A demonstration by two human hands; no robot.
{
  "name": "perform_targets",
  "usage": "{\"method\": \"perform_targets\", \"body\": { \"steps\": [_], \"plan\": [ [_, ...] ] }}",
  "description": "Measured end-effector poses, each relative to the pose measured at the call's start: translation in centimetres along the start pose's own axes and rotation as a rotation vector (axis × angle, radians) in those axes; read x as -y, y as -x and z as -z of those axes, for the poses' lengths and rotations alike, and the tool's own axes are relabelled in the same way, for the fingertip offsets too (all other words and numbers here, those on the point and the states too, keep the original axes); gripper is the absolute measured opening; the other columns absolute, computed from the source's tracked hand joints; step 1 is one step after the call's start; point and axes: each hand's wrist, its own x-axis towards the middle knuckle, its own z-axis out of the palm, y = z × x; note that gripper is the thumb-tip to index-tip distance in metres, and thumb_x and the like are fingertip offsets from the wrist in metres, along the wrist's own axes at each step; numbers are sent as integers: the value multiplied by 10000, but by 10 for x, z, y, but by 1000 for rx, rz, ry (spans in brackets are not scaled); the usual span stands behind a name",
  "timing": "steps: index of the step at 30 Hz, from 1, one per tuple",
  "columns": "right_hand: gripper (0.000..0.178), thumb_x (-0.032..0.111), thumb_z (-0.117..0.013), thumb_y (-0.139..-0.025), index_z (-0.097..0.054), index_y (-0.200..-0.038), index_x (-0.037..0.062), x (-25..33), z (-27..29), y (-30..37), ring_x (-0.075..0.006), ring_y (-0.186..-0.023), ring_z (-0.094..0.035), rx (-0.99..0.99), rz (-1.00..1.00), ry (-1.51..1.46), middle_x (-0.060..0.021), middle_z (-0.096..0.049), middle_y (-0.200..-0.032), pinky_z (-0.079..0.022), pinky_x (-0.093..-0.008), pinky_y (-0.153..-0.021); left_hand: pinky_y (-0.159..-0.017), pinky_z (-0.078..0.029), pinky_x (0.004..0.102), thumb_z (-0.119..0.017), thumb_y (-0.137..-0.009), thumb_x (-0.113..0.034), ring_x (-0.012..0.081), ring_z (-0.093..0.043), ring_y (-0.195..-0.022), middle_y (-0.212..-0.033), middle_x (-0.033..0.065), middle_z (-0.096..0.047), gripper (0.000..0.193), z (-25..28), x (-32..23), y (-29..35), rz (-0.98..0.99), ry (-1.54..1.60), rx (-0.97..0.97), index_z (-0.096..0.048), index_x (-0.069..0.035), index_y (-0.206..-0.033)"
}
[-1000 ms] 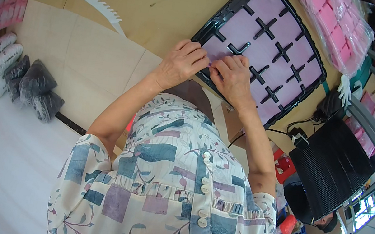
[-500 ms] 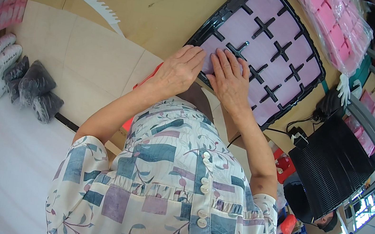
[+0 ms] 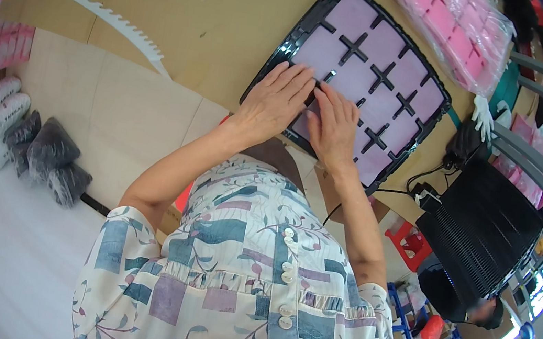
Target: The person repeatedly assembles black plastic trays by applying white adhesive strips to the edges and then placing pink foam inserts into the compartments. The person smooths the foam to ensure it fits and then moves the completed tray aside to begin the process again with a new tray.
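A black moulded tray (image 3: 296,41) lies at a slant on the tan tabletop, with raised black cross-shaped ribs between lilac soft-looking panels (image 3: 349,14). My left hand (image 3: 274,99) rests palm down over its near left edge, fingers stretched out together. Close beside it, my right hand (image 3: 334,128) presses on the near part of the tray, fingers extended and the thumb apart. The fingertips of both hands almost meet over one rib. The panel under my palms is mostly hidden, and I see nothing gripped in either hand.
Pink panels in clear plastic (image 3: 454,32) lie beyond the tray on the right. A white glove (image 3: 482,117), grey rails (image 3: 530,159) and a ribbed black stack (image 3: 486,224) stand at the right. A toothed white strip (image 3: 115,24) and dark bags (image 3: 52,147) are at left.
The view has shifted, so the tray appears lower and further left. My right hand's fingers have drawn closer to my left hand's fingertips. Both hands stay on the tray.
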Motion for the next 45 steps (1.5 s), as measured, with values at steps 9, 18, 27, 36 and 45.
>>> {"method": "perform_targets", "body": {
  "steps": [9,18,27,36,45],
  "plan": [
    [350,60,-656,-849,-603,-1192,8,-22,58,100,-307,-1172,-555,-145,-368,87,-147,-617,-1248,-377,-445,-1017,-1148,-280,452,-727,-797,-335,305,-396,-1370,-1436,175,-470,727,-4,12,-39,112,37,289,-473,32,-1371],
    [275,66,-580,-924,-611,-1190,4,-36,64,176,-317,-1169,-557,-226,-654,95,-150,-622,-1244,-385,-433,-1032,-1185,-208,465,-552,-924,-506,318,-337,-1416,-1494,192,-414,737,-51,52,-97,-128,-173,-37,-432,27,-1418],
    [236,99,-571,-950,-636,-1147,-14,-25,54,187,-312,-1045,-620,-419,-771,81,-159,-664,-1124,-479,-392,-911,-1068,-379,461,-654,-883,-133,362,-501,-1245,-1317,189,-558,403,-18,62,-75,111,11,-275,-567,16,-1247],
    [77,128,-671,-853,-692,-908,77,-75,23,-74,-283,-853,-609,-415,-143,-15,-79,-658,-871,-454,-402,-760,-1021,-412,439,-701,-841,-192,323,-520,-1212,-1265,147,-589,428,-43,49,-99,-49,-54,-211,-600,5,-1207],
    [178,195,-708,-785,-693,-943,116,-122,-20,-156,-265,-866,-591,-346,-29,375,-73,-626,-883,-421,-408,-804,-1030,-387,431,-734,-802,-253,291,-491,-1227,-1318,124,-569,522,-48,46,-105,23,-35,-221,-591,-20,-1247]
  ]
}}
